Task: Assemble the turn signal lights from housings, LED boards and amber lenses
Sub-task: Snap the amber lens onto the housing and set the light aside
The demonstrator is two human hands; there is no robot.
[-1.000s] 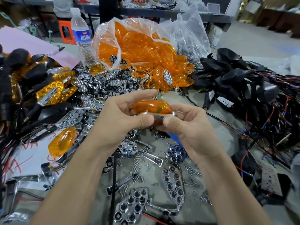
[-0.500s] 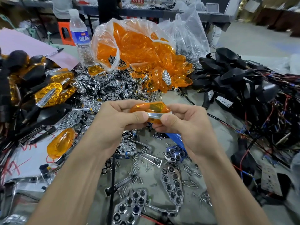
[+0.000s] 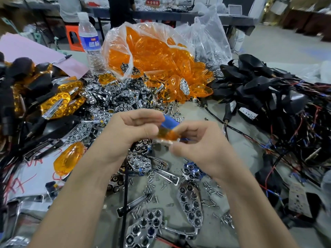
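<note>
Pinching a smooth, see-through amber lens (image 3: pixel 167 135) mid-air with curled fingers (image 3: pixel 145 130) of left hand (image 3: pixel 132 133) and right hand (image 3: pixel 202 145). Bit blurry. Held above shiny honeycomb reflectors (image 3: pixel 190 199) and loose screws (image 3: pixel 150 192) on the worktop (image 3: pixel 197 111). Far: crinkly bag of lenses (image 3: pixel 143 47). Right: black housings (image 3: pixel 259 83), tangled wires.

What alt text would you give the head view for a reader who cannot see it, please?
The left hand and right hand grip an amber lens between them above a cluttered bench. Behind lie a bag of lenses, chrome reflectors and a bottle; black wired housings pile up at the right, and screws lie scattered below.
</note>
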